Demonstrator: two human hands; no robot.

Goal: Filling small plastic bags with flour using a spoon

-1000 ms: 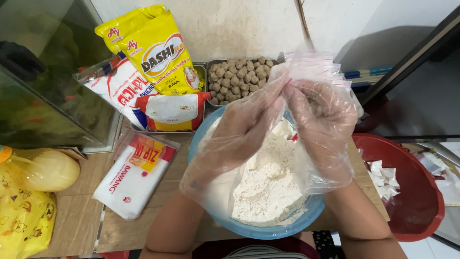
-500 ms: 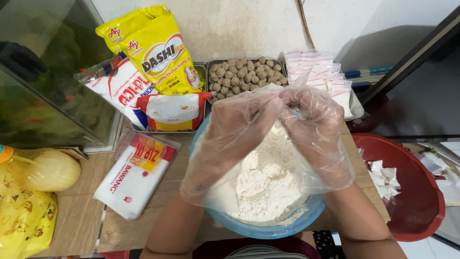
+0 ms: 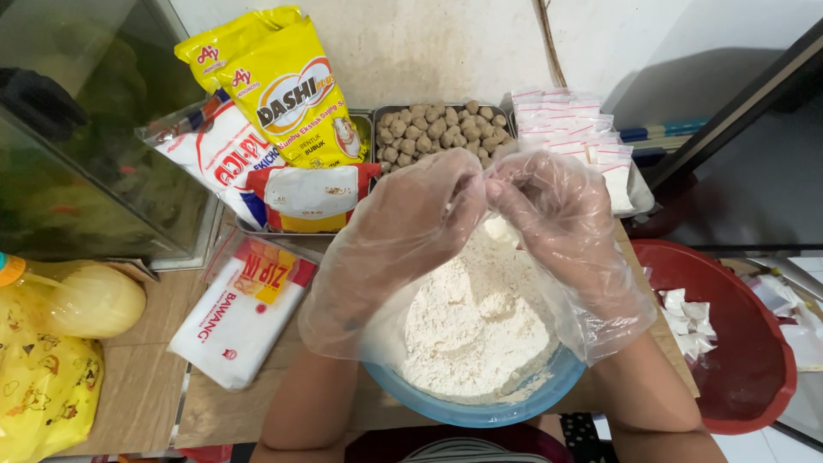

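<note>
A blue bowl (image 3: 480, 410) of white flour (image 3: 476, 330) is sitting at the table's (image 3: 137, 390) near edge, right under the hands. Both are wearing loose clear gloves; the left hand (image 3: 411, 225) and right hand (image 3: 553, 214) are meeting fingertip to fingertip above the flour, pinching something too small to make out, so its direction can't be told. Behind, a metal tray of brown balls (image 3: 437, 130) is lying along the far edge.

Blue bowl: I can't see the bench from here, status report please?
Left hand and right hand, both gloved, fingertips pinched together above blue bowl. Flour mix fills it. Meatball tray behind, nothing in the way.
</note>
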